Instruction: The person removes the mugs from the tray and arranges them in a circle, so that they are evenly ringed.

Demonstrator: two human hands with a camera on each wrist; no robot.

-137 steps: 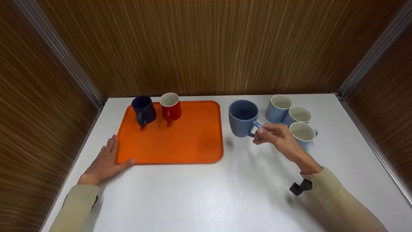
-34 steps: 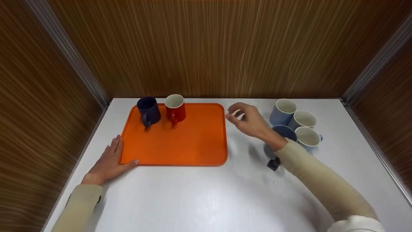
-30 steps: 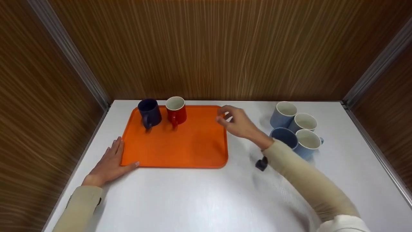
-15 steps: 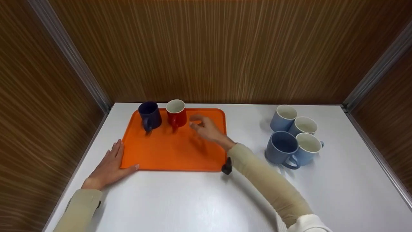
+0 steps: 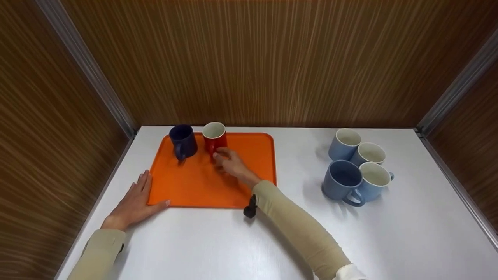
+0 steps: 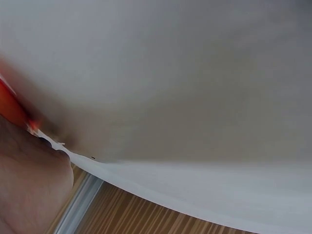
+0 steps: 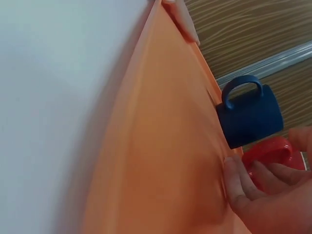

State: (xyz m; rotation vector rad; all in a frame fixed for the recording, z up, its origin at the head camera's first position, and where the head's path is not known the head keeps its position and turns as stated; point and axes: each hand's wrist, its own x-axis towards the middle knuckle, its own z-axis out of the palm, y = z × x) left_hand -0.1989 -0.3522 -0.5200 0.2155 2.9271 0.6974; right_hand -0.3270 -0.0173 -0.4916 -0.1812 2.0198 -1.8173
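My right hand (image 5: 229,162) is at the handle of a red mug (image 5: 215,140) with a white inside. The handle lies by the gap between thumb and fingers, and no firm grip shows; the right wrist view has the fingers (image 7: 236,183) beside the red handle (image 7: 265,148). The mug stands upright at the back of an orange tray (image 5: 186,186). Left of it on the tray is a dark blue mug (image 5: 183,140), handle toward me. My left hand (image 5: 132,204) rests flat, fingers straight, against the tray's front left corner, thumb along its front edge.
To the right on the white table (image 5: 218,245) several blue mugs stand close together: a darker blue mug (image 5: 342,181) in front and light blue mugs with white insides, such as this light blue mug (image 5: 344,144). Wood-grain panels (image 5: 249,62) wall in the back and sides.
The darker blue mug, earlier held by its handle in my right hand, now stands by the light blue mugs. My right hand has moved left over the tray to the red mug. The left hand stays.
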